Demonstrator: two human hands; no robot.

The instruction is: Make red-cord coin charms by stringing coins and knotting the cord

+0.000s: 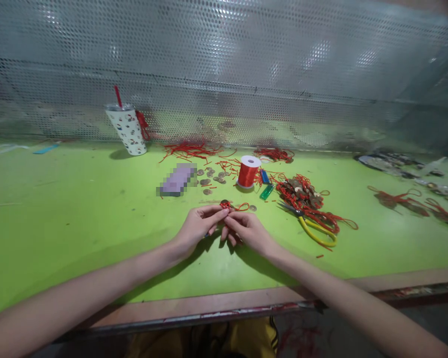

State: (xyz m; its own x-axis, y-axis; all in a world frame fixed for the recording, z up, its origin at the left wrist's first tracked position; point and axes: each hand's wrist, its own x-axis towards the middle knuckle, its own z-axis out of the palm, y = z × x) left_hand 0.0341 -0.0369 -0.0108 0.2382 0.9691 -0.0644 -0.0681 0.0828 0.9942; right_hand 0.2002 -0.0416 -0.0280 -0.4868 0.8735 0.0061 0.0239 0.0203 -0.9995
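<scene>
Both hands meet over the green tabletop, fingertips pinched together on a red cord (242, 207) knotted around a dark round coin (224, 203). My left hand (200, 223) is closed on the cord from the left, thumb and forefinger together. From the right, my right hand (246, 227) pinches it too, with its lower fingers curled loosely. A small loop of the cord sticks out to the right above the fingers. Just beyond lie several loose coins (205, 182) and a spool of red cord (248, 173) standing upright. Exactly how the fingertips grip the knot is hidden.
Yellow-handled scissors (317, 232) lie right of my hands beside a pile of corded coins (300, 193). A green lighter (267, 192) and a blue lighter (265, 176) sit near the spool. A blurred phone-like object (178, 180) and a tumbler (127, 130) stand left. Perforated metal closes the back.
</scene>
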